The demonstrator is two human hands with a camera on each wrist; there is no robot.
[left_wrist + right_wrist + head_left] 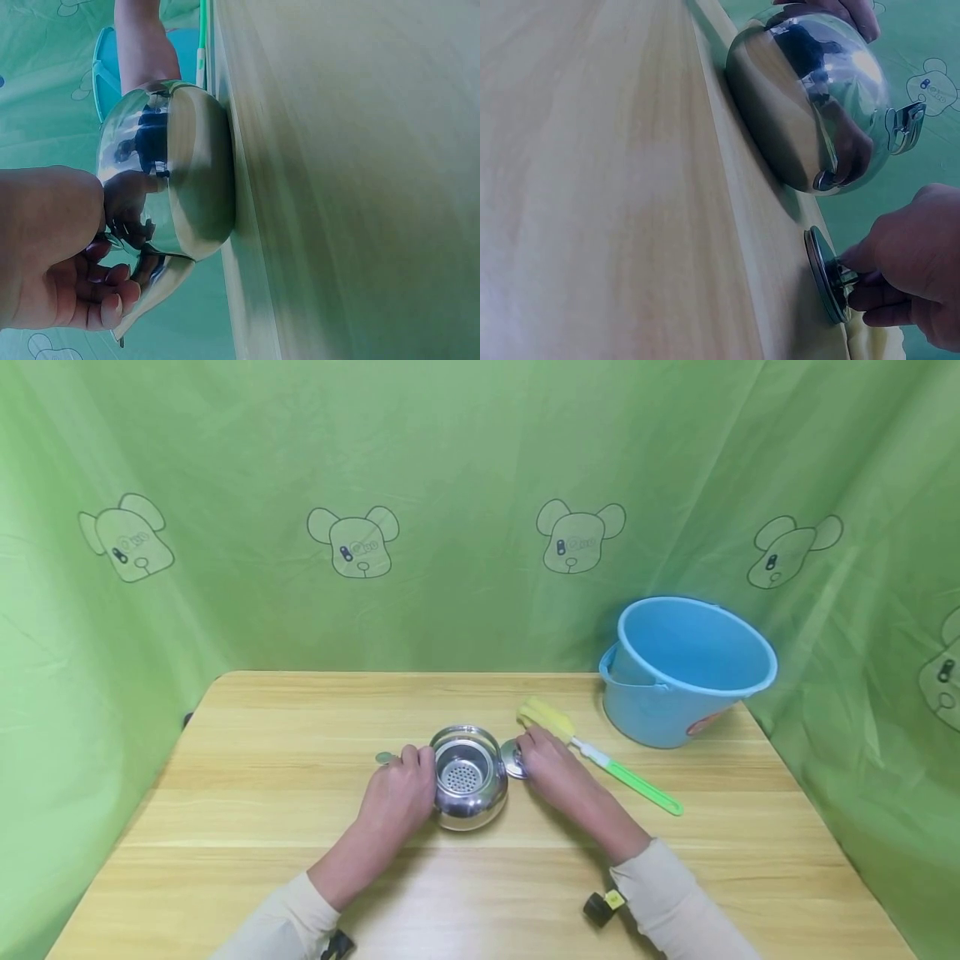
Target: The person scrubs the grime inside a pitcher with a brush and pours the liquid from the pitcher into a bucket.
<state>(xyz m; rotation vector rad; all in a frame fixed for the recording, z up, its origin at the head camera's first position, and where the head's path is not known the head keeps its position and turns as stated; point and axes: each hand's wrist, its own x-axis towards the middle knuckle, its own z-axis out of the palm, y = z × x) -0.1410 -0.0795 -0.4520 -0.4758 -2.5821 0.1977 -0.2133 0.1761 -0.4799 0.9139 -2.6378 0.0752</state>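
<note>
Left hand [399,789] grips the pot [471,807] by its spout [386,758], right hand [551,763] pinching the lid [512,762] beside it; a sharp spout tug could tip the pot.

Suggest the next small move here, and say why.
Probably the right grip should rest the lid on the table and let go. It pinches the lid low beside the open pot, which the left grip holds, and the brush lies close by. Whether the lid already touches the table is unclear.
</note>
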